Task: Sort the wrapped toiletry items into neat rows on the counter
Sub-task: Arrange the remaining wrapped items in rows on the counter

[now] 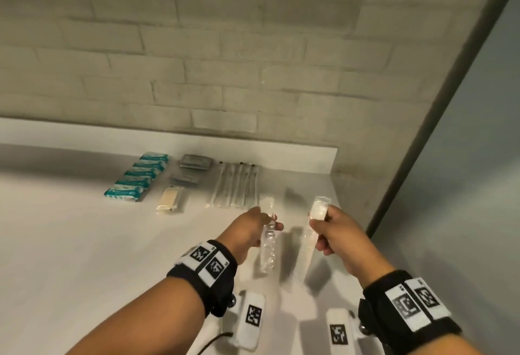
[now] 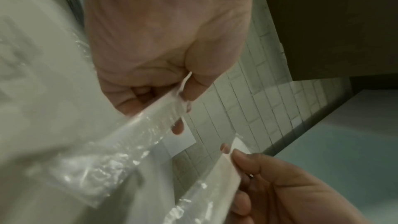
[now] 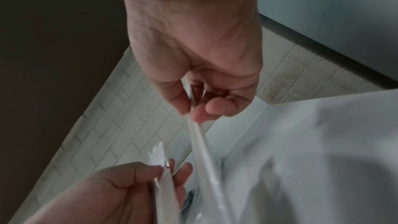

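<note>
Both hands hover over the right end of the white counter (image 1: 84,242), each holding a long white item in clear wrap. My left hand (image 1: 271,222) pinches one wrapped item (image 1: 267,253) near its upper part, and the rest hangs down. My right hand (image 1: 318,231) grips the second wrapped item (image 1: 319,209), which stands tilted. In the left wrist view the left hand (image 2: 183,108) pinches the wrap (image 2: 148,123). In the right wrist view the right hand (image 3: 191,110) pinches its wrapped item (image 3: 201,144).
Rows lie at the back of the counter: teal packets (image 1: 135,183), grey sachets (image 1: 195,162), a beige wrapped bar (image 1: 170,200) and several slim wrapped sticks (image 1: 236,186). A tiled wall (image 1: 225,59) stands behind. The counter ends just right of my right hand.
</note>
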